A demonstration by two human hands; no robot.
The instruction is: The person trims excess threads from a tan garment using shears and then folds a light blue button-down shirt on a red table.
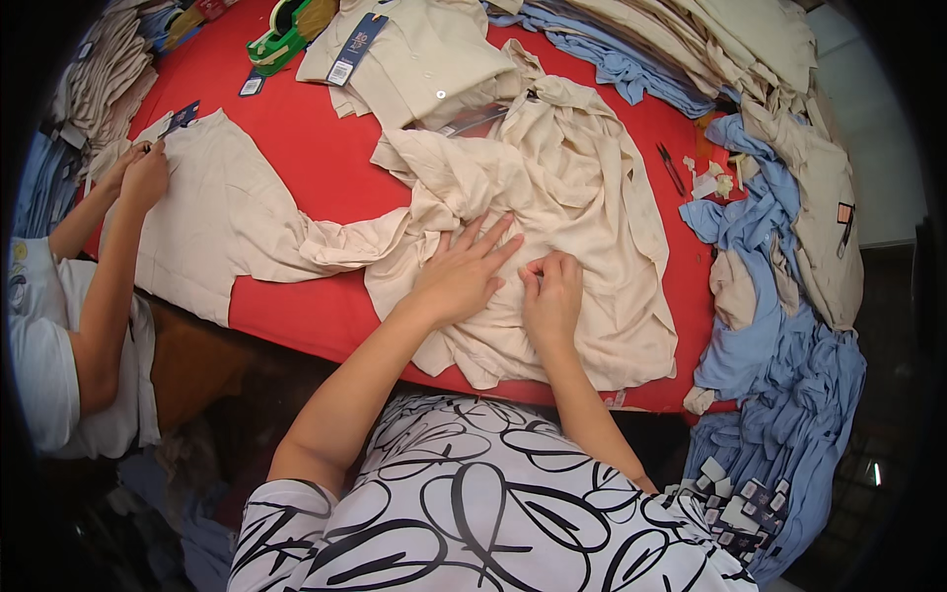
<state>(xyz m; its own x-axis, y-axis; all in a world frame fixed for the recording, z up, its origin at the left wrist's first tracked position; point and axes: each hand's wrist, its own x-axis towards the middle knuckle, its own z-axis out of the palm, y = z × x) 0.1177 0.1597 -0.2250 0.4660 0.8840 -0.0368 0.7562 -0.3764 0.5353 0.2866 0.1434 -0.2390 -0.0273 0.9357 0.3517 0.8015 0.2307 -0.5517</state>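
A crumpled beige shirt [602,227] lies spread in front of me on a red-covered table [296,311]. My left hand [462,274] rests flat on it with the fingers spread. Just to the right, my right hand [552,296] is closed over the same cloth, thumb and forefinger pinched together. Whatever is between those fingertips, if anything, is too small to make out. Part of the shirt's cloth reaches left toward another beige garment [197,227], which a co-worker's hands [143,173] are holding near a dark tag.
A folded beige shirt [424,69] with a dark tag and a green tape dispenser [281,44] are at the back. Small thread snips [671,168] lie beside paper scraps [712,183]. Piles of blue garments [779,385] and beige garments [819,212] line the right edge.
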